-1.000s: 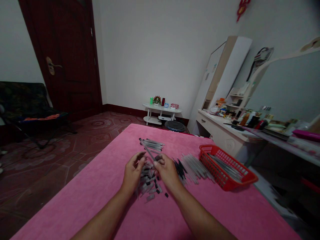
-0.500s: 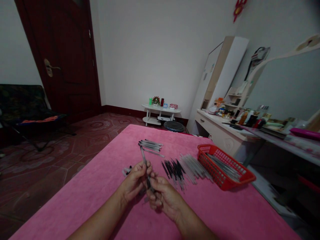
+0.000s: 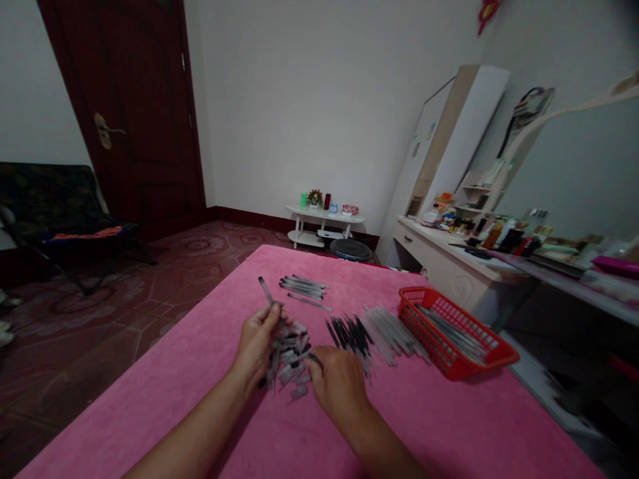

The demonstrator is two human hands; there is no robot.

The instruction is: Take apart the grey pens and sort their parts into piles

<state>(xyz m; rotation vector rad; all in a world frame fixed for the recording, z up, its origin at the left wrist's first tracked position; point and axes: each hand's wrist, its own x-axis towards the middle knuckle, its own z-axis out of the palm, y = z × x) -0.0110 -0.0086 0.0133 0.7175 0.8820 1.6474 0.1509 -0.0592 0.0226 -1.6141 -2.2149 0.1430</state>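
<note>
My left hand (image 3: pixel 257 340) is closed round a grey pen barrel (image 3: pixel 265 291) that points up and to the left. My right hand (image 3: pixel 337 379) is curled over the right edge of a heap of small grey and black pen caps (image 3: pixel 289 356) on the pink table (image 3: pixel 200 372); what its fingers hold, if anything, is hidden. A row of finished pens (image 3: pixel 302 287) lies further back. Black refills (image 3: pixel 349 332) and a spread of grey barrels (image 3: pixel 389 329) lie to the right of the heap.
A red plastic basket (image 3: pixel 452 332) with several pens stands at the right of the table. Beyond it is a white dresser with bottles (image 3: pixel 479 229). A small white side table (image 3: pixel 324 223), a dark door (image 3: pixel 134 113) and a dark chair (image 3: pixel 54 219) stand further off.
My left hand has carried the pen barrel up and to the left. My right hand has let go of the barrel and dropped onto the heap of caps.
</note>
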